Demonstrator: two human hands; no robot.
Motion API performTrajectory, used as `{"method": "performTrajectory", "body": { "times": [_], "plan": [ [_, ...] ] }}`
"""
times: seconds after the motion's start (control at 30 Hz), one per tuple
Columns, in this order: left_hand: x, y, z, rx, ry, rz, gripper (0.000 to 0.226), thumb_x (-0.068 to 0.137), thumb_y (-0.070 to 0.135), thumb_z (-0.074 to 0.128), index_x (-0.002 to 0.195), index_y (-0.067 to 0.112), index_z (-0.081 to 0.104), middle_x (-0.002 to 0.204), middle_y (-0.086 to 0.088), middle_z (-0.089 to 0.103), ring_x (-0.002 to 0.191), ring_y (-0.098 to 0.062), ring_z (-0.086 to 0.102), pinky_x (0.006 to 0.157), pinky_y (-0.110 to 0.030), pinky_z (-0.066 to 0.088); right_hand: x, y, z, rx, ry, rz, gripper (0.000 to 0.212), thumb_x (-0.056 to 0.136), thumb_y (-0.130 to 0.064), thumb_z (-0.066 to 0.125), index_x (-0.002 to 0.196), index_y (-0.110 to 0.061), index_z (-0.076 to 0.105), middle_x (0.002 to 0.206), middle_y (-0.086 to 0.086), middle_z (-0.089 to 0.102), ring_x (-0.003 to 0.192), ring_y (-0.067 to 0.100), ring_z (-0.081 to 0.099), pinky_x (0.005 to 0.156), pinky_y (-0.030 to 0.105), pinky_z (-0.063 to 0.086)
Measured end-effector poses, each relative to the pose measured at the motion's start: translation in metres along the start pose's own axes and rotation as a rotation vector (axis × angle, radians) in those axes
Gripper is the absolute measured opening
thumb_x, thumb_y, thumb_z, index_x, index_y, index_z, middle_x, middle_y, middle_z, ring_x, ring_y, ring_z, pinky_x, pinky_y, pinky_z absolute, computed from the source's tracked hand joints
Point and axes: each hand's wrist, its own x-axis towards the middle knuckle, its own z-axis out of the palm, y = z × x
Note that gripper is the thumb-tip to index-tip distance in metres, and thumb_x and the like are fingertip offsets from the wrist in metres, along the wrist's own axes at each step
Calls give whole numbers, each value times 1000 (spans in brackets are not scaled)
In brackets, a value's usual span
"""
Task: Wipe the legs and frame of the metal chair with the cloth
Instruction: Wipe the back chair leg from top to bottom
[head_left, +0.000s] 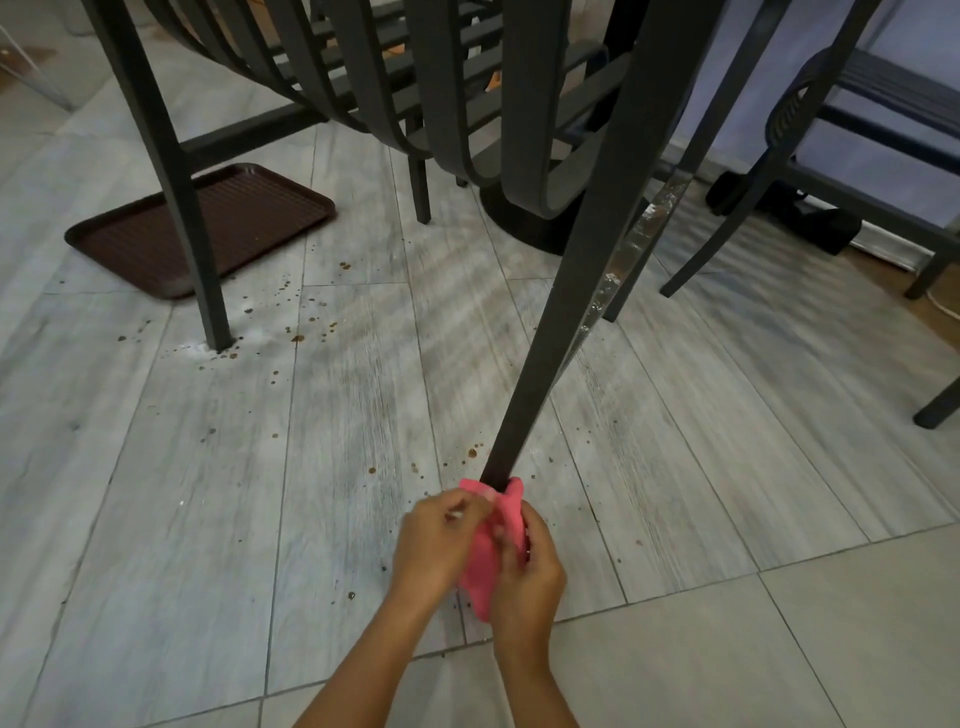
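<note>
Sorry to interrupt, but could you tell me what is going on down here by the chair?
A person is cleaning a dark metal chair. Both hands, the left hand and the right hand, hold a pink cloth bunched at the foot of the chair's near leg, right where it meets the tiled floor. Brown spots are scattered over the floor, and a brown tray lies flat behind another leg.

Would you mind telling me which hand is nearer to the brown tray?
Left. The left hand is on the cloth's tray side; the right hand is on its far side.
</note>
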Motion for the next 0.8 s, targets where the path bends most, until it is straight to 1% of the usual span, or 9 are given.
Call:
{"method": "performTrajectory", "body": {
  "times": [0.1,0.23,0.3,0.37,0.5,0.57,0.63,0.7,0.8],
  "plan": [
    [14,6,-16,-105,125,48,15,91,33,55,91,26,68,86,18,64,85,-1,59,64,-5,37,5,7,-3,78,125,42,38,87,-4,58,110,-34,61,108,-10,66,101,5,62,91,34,51],
    [30,9,-18,-126,-28,41,31,95,40,44,114,26,64,105,13,63,101,-3,58,80,-11,37,21,-4,2,148,81,27,39,90,-8,57,115,-37,59,112,-6,63,107,6,58,90,24,48],
    [32,11,-14,-119,-100,51,33,97,40,39,112,26,66,102,11,66,97,0,60,81,-12,40,27,-8,8,152,24,44,42,91,-8,55,115,-43,54,114,-8,63,108,4,57,89,17,47],
    [32,10,-10,-98,-108,72,32,98,36,40,106,25,68,95,8,69,88,4,61,72,-7,43,30,-8,11,153,1,92,40,93,-10,53,120,-39,53,112,-7,65,105,4,59,91,19,48],
    [35,8,-7,-108,-77,103,28,97,32,44,96,22,70,92,-3,72,87,-12,67,69,-11,47,36,0,14,144,-21,112,38,94,-7,50,125,-28,55,101,-13,67,96,2,63,84,14,49],
    [36,6,-7,-110,-88,100,27,97,32,44,95,23,70,92,-1,72,88,-11,67,69,-10,47,33,5,14,161,-47,117,38,94,-4,48,125,-23,56,99,-15,67,95,-1,63,83,13,49],
    [37,6,-7,-121,-107,98,26,97,32,44,93,26,68,91,3,71,87,-5,66,67,-6,45,32,10,14,299,-45,190,33,95,-1,44,122,-14,59,95,-9,72,95,3,65,82,16,51],
    [38,5,-7,-133,-116,97,25,97,32,43,92,27,67,89,7,70,86,0,65,66,-3,44,32,9,14,494,-52,307,29,97,-2,40,115,-8,62,90,-3,74,91,7,68,73,15,53],
    [39,4,-7,-158,-124,92,26,97,32,43,98,26,68,95,5,71,91,-3,65,73,-8,44,31,8,15,587,-66,393,29,98,-6,37,108,-7,65,91,4,74,93,14,68,73,18,54]
  ]
}}
